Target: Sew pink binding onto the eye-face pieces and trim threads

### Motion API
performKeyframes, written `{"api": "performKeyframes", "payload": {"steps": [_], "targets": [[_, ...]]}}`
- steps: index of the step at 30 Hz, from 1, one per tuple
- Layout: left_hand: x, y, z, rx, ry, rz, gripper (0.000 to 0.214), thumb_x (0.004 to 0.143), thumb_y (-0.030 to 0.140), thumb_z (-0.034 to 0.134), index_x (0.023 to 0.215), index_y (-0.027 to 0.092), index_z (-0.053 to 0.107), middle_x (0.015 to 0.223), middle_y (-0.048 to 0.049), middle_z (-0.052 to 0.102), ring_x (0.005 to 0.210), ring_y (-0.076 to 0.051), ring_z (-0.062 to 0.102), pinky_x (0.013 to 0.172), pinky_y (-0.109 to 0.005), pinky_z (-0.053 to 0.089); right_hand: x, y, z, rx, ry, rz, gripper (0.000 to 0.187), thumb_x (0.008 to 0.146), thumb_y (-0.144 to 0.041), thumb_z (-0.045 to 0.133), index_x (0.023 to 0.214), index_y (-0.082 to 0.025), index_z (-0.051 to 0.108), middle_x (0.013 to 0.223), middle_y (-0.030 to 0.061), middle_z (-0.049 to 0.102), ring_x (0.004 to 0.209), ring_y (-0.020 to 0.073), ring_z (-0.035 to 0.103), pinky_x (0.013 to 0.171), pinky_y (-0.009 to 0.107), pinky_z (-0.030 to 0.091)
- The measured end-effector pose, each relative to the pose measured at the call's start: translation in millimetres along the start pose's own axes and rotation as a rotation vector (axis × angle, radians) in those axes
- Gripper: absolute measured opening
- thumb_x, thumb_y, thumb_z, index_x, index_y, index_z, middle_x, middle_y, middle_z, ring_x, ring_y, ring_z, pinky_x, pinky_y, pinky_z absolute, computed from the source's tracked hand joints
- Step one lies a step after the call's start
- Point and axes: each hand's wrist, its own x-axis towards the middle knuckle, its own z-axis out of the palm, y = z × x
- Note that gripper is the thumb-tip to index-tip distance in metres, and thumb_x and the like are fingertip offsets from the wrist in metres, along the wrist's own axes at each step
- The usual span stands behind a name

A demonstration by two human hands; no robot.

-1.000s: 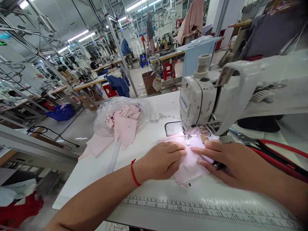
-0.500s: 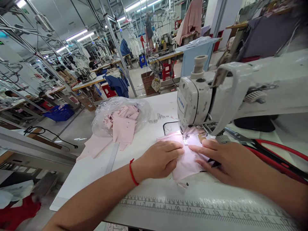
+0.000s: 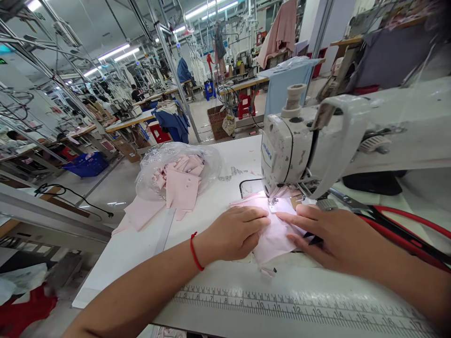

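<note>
From my end: step in hand looks like guiding the pink fabric piece through the sewing machine. Fabric lies on the desk, far edge at the lit needle area, near end spread toward me.

Left hand: fingers curled, pressed on the fabric's left side; can't tell if they pinch it. Right hand: index and thumb apart, tips on the right side; a small dark object sits under it, grip on that unclear.

Far left: plastic bag with pink cut pieces. Scissors right, beyond right hand.

Next move, I'd judge: light, even pressure, cloth flat, fingertips clear of the needle.
</note>
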Motion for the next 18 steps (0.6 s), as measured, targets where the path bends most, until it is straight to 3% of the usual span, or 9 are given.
{"api": "performKeyframes", "payload": {"steps": [9, 14, 18], "targets": [[0.3, -0.6, 1.5, 0.001, 0.012, 0.005, 0.031, 0.109, 0.019, 0.044, 0.13, 0.015, 0.066, 0.14, -0.0128, 0.075, 0.128, -0.026, 0.071, 0.109, -0.045, 0.061, -2.3, 0.4, 1.8, 0.036, -0.012, 0.017, 0.048, 0.116, -0.043, 0.037, 0.138, -0.019, 0.073, 0.109, 0.0124, 0.083, 0.062, 0.0217, 0.074, 0.049, 0.037, 0.047], [0.2, -2.0, 1.8, 0.003, -0.023, -0.006, 0.033, 0.11, 0.02, 0.041, 0.128, 0.014, 0.068, 0.139, -0.0129, 0.075, 0.126, -0.025, 0.072, 0.11, -0.044, 0.06, -2.6, 7.0, 2.6, 0.171, -0.057, 0.064, 0.047, 0.113, -0.047, 0.045, 0.148, -0.026, 0.069, 0.083, 0.0035, 0.075, 0.061, 0.0234, 0.072, 0.05, 0.037, 0.05], [-0.1, -4.6, 3.9, 0.009, -0.061, -0.017, 0.036, 0.111, 0.021, 0.038, 0.128, 0.014, 0.069, 0.142, -0.0122, 0.074, 0.13, -0.025, 0.07, 0.112, -0.043, 0.058, -4.1, 7.3, 3.8, 0.281, -0.112, 0.169, 0.047, 0.112, -0.056, 0.047, 0.143, -0.032, 0.073, 0.103, 0.0079, 0.081, 0.082, 0.0278, 0.078, 0.067, 0.042, 0.059]]}}
